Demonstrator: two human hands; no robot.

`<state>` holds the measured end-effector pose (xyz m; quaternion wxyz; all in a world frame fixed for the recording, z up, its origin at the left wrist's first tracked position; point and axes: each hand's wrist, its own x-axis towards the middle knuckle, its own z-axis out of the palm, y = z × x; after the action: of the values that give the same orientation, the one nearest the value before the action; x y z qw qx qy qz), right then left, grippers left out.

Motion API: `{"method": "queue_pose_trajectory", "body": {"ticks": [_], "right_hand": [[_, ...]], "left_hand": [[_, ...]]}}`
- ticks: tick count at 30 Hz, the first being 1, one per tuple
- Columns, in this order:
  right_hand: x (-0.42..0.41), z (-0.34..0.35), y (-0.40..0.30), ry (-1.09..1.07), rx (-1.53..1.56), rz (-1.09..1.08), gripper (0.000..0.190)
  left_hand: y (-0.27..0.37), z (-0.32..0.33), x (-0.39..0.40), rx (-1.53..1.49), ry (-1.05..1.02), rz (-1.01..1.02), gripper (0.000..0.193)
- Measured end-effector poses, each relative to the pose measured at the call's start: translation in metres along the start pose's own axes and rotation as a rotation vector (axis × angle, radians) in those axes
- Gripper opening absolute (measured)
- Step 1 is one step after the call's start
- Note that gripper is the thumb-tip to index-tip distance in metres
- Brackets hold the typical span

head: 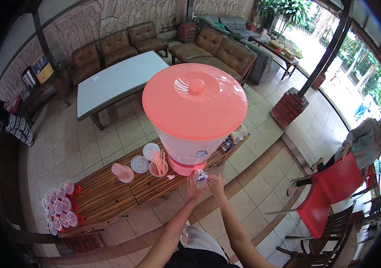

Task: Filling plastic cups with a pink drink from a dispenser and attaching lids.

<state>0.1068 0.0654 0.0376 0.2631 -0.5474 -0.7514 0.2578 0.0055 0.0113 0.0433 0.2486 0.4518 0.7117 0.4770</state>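
Observation:
A large drink dispenser with a pink lid (195, 104) stands on a striped wooden table (110, 197). My left hand (194, 189) holds a clear plastic cup (201, 183) under the dispenser's blue-and-white tap (202, 175). Beside the tap is my right hand (216, 183), its fingers bent close to the tap and cup; whether they grip either is too small to tell. Left of the dispenser are a container of pink straws (159, 167), round clear lids (140, 164) and a stack of cups (122, 173). Several lidded cups of red drink (66, 204) with straws crowd the table's left end.
Packets (239, 134) lie behind the dispenser. A white-topped table (120, 83) and brown sofas (116, 47) stand beyond. At right, a person (361, 140) holds a red chair (331, 187) near wooden chairs (331, 234). Another person (13, 120) stands far left.

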Motion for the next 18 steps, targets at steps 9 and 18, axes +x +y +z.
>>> {"method": "queue_pose_trajectory", "body": {"ticks": [9,18], "right_hand": [[-0.006,-0.002,-0.009,0.003,-0.030,0.033,0.014],[-0.007,-0.004,-0.012,0.037,0.015,0.101,0.014]], "left_hand": [[-0.010,0.003,0.000,0.182,-0.030,0.100,0.093],[-0.012,0.004,0.001,0.179,-0.057,0.089,0.092]]}}
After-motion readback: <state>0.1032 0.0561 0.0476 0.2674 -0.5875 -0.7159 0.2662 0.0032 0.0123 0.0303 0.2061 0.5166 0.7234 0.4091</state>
